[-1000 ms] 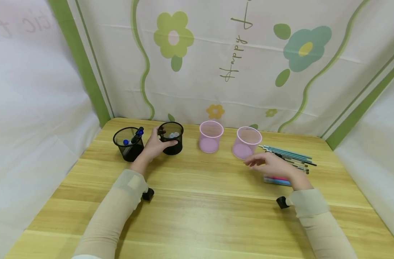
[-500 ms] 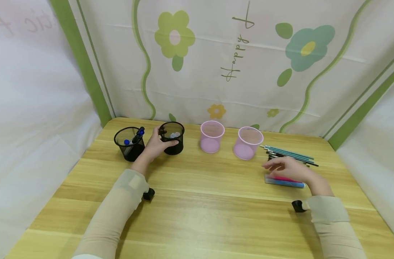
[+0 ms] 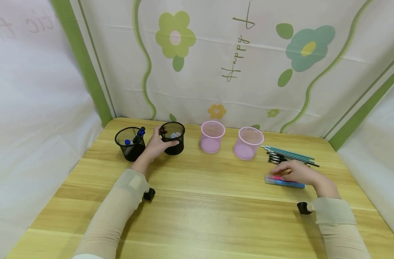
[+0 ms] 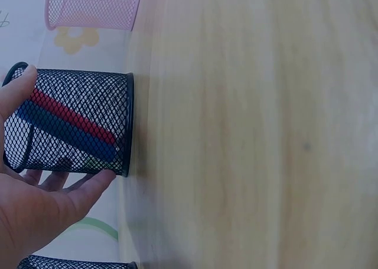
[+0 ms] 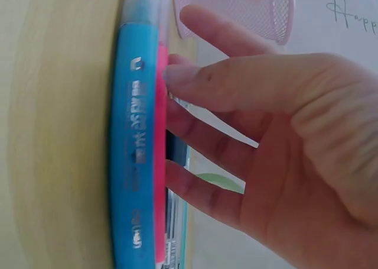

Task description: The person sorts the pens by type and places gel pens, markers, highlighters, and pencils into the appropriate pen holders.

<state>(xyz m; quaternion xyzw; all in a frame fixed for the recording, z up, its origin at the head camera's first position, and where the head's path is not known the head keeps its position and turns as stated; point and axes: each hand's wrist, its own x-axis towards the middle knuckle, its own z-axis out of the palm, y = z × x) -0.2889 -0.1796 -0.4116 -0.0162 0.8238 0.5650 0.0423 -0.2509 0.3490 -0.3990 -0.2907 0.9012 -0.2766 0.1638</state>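
Observation:
My left hand (image 3: 155, 146) grips the black mesh pen cup (image 3: 175, 148), thumb on the near side and fingers round the left. Through its mesh, the left wrist view shows a red marker (image 4: 74, 115) and a blue marker (image 4: 65, 133) leaning inside. At the right, my right hand (image 3: 299, 173) is low over a pink highlighter (image 3: 274, 177) and a blue highlighter (image 3: 291, 183) lying side by side. In the right wrist view its fingertips (image 5: 172, 168) are right at the pink highlighter's edge, the thumb above them.
Another black mesh cup (image 3: 133, 153) with blue-capped pens stands left of my left hand. Two pink mesh cups (image 3: 211, 145) (image 3: 245, 151) stand toward the back. Teal pencils (image 3: 294, 154) and black pens (image 3: 276, 158) lie behind my right hand. A printed curtain (image 3: 197, 86) closes the back.
My right hand has moved right and down from near the right pink cup to the two highlighters. The left hand keeps its grip on the black cup.

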